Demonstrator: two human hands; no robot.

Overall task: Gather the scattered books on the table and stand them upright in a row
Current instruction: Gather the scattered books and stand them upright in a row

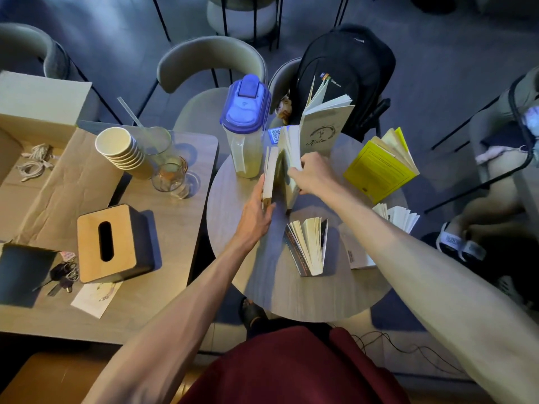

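- Books are partly gathered: I am pressing two pale ones upright together near the middle of the round table, just beside the blue-lidded jug.
- Left hand is gripping the near end of the left pale book, fingers wrapped around its lower edge.
- Right hand is closing over the top of the right pale book, fingers curled narrow on its pages to keep it from fanning.
- Behind these, a grey-covered book is standing on end with its pages splayed, touching or nearly touching the pair; I cannot tell which.
- Yellow book is standing open and well apart on the right.
- Dark-covered book is standing fanned nearer me, and a white book is sitting splayed beyond my right forearm.
- By my judgement, less than half is done: three books are waiting to be closed and brought into the row.
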